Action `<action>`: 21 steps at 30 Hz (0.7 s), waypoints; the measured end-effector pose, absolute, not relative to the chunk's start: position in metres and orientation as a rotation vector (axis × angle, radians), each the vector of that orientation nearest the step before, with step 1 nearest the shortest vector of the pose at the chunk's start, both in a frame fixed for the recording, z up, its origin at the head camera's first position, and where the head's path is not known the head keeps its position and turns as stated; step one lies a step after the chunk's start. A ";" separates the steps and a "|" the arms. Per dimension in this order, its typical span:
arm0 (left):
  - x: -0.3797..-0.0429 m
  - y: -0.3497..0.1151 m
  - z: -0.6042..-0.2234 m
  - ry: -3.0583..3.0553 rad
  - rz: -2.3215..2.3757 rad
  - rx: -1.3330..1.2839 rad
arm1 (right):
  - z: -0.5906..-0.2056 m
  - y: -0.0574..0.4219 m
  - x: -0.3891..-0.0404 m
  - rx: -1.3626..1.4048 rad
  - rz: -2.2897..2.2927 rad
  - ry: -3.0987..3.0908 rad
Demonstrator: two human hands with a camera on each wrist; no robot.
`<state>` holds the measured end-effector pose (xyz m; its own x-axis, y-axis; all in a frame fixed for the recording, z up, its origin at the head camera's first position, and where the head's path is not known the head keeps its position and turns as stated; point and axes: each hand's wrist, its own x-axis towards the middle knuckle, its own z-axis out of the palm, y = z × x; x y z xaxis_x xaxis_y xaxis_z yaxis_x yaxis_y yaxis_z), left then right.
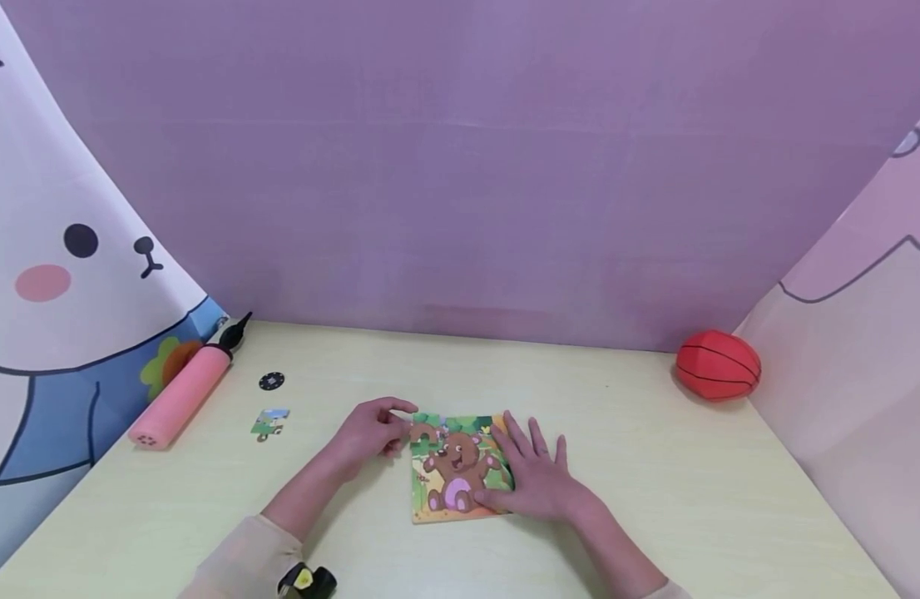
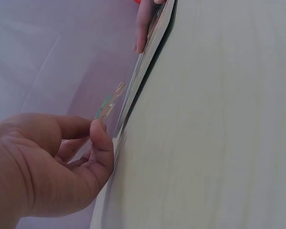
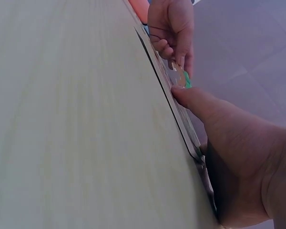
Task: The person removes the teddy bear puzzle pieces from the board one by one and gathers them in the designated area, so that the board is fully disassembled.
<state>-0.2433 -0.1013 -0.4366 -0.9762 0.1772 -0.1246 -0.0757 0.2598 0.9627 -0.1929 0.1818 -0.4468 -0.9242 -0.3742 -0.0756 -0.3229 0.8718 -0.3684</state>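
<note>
A jigsaw puzzle (image 1: 458, 478) with a smiling brown bear on a green and yellow ground lies flat on the table. Between thumb and fingertips, my left hand (image 1: 373, 433) pinches a puzzle piece (image 1: 426, 433) by its edge, over the upper left corner of the puzzle. In the left wrist view this piece (image 2: 106, 107) is tilted and raised above the board. My right hand (image 1: 538, 481) rests on the puzzle's right side, fingers spread, thumb on its lower part. The right wrist view shows the board's thin edge beneath that thumb (image 3: 183, 91).
Another puzzle piece (image 1: 270, 423) lies at the left, below a black round disc (image 1: 271, 381). A pink hand pump (image 1: 185, 398) lies along the table's left edge. At the far right sits a red ball (image 1: 718, 366). A purple cloth (image 1: 460, 183) hangs behind the table.
</note>
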 end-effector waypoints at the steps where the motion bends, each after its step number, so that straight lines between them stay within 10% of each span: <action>1: -0.243 -0.101 -0.436 2.321 1.790 0.095 | -0.446 0.182 -0.193 -0.536 -0.536 2.899; 21: -0.247 -0.128 -0.431 2.360 1.737 0.072 | -0.447 0.181 -0.195 -0.532 -0.503 2.915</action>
